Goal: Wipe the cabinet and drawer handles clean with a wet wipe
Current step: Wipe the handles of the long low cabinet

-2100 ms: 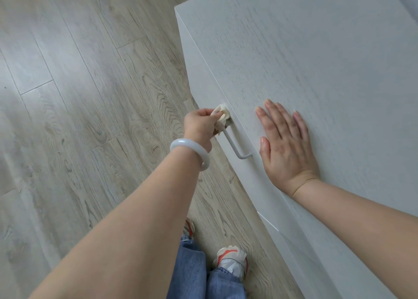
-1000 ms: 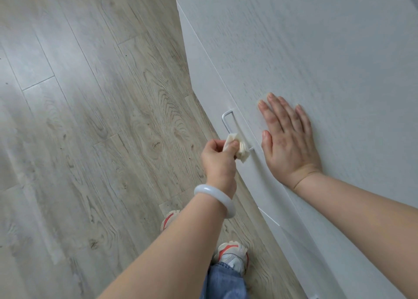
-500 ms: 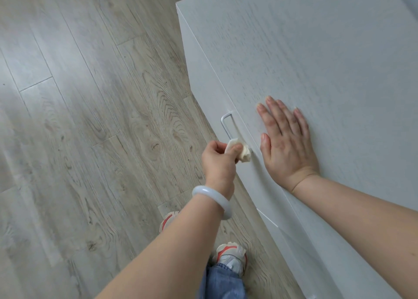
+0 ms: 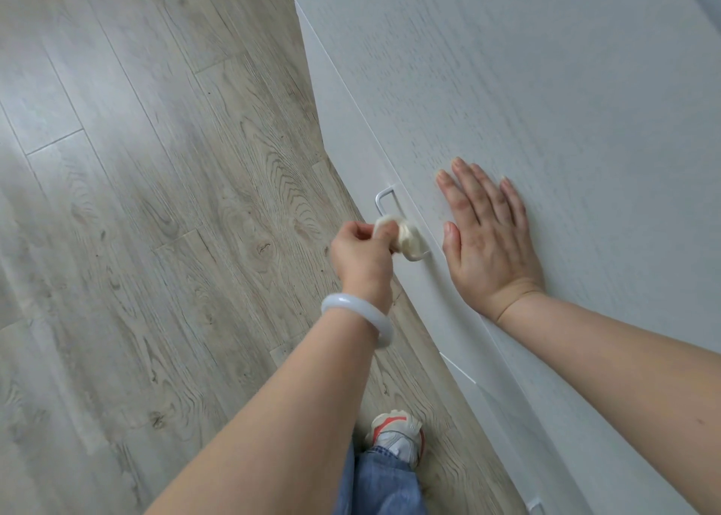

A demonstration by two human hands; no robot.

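Head view: left hand (image 4: pixel 361 255) pinching wet wipe (image 4: pixel 402 235) seemingly around handle (image 4: pixel 384 198)

- Left hand (image 4: pixel 361 255) pinches the wet wipe (image 4: pixel 404 235) around the near part of the drawer handle (image 4: pixel 384 198).
- Right hand (image 4: pixel 487 237) lies flat, fingers spread, on the cabinet top (image 4: pixel 546 85), just right of the handle.

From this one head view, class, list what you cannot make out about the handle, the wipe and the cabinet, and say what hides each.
- Handle: its near end is covered by the wipe and left hand.
- Wipe: whether it is wet or soiled cannot be told, being bunched in the grip.
- Cabinet: its front is seen edge-on, so other handles do not show; the far side is cut by the frame edge.
- Right hand: the palm lies flat on the cabinet top, hidden.
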